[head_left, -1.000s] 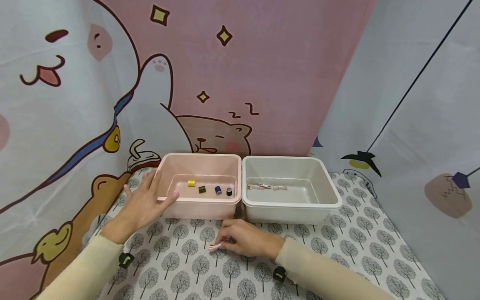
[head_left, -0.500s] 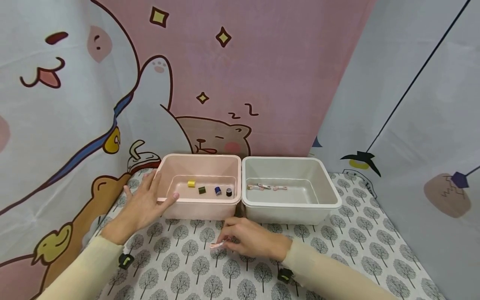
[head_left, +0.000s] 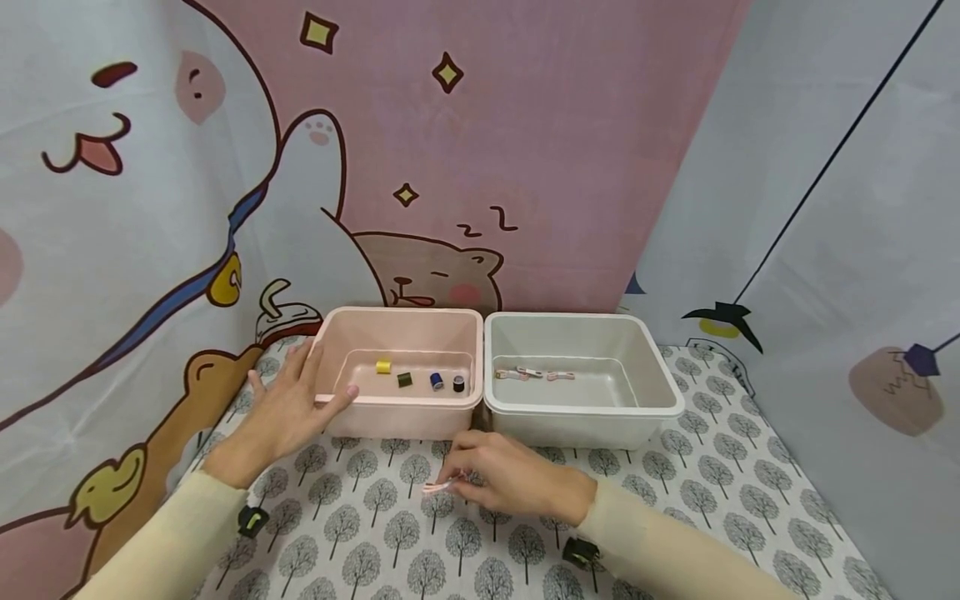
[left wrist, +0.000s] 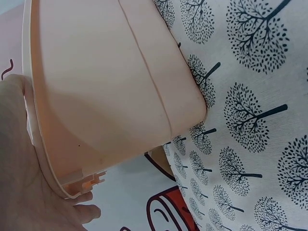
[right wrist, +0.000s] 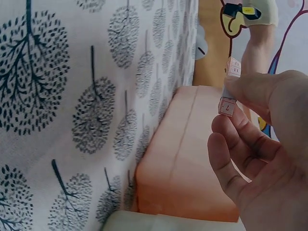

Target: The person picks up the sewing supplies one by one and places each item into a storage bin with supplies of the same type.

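Observation:
My right hand (head_left: pixel 510 475) pinches a folded measuring tape (head_left: pixel 437 488) between thumb and fingers, just above the cloth in front of the two bins. Red and black numbers show on the measuring tape (right wrist: pixel 227 107) in the right wrist view. At the front left corner of the pink bin (head_left: pixel 401 422), my left hand (head_left: pixel 288 408) rests on the rim with its fingers spread. Inside that bin lie several thread spools: yellow (head_left: pixel 383 367), dark green (head_left: pixel 405 380), blue (head_left: pixel 437 381) and black (head_left: pixel 458 383). The white bin (head_left: pixel 585 425) contains several small folded tape bundles (head_left: pixel 528 372).
Both bins stand side by side at the back of a table covered by a tree-print cloth (head_left: pixel 405 533). Behind them hangs a cartoon-print curtain (head_left: pixel 562 150). A black device (head_left: pixel 581 552) is strapped on the right wrist, another (head_left: pixel 252 521) on the left.
My right hand has shifted slightly right and toward the bins with the measuring tape still pinched. The left hand stays where it was on the pink bin.

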Motion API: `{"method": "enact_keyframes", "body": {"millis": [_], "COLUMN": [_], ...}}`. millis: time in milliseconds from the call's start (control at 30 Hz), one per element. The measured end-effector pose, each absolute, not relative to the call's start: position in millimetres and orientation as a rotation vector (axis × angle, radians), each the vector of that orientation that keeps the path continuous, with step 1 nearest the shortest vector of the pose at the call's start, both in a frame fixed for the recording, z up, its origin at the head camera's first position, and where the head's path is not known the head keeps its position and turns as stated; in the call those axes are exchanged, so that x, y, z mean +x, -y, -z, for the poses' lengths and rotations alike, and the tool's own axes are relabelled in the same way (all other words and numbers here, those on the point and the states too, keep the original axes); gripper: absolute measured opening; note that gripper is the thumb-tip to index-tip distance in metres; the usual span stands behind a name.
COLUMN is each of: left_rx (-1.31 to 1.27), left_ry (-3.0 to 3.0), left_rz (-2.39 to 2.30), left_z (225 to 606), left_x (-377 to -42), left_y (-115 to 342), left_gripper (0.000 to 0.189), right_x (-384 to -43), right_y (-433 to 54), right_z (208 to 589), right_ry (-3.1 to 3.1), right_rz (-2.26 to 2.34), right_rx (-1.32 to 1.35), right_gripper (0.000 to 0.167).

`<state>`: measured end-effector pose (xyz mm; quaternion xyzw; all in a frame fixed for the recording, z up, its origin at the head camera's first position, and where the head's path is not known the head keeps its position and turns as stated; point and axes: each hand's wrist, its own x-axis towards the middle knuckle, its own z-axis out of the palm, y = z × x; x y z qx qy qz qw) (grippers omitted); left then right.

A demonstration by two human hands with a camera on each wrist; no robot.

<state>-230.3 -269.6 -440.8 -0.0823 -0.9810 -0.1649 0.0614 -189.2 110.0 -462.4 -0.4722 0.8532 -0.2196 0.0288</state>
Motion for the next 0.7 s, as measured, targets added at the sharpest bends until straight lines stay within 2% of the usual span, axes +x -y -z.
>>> {"method": "enact_keyframes", "body": {"millis": [700], "left_rx": [-0.244], "left_ry": [2.960], "left_rz": [0.484], "left_z": [443], "left_x": [-232], "left_y": [270], "left_gripper": [0.112], "right_x": [-177], "right_y": [-124], "right_z": [420], "right_ry": [-2.693], "right_rz": [0.686], "right_rx": [-1.595], "right_gripper": [0.017]}}
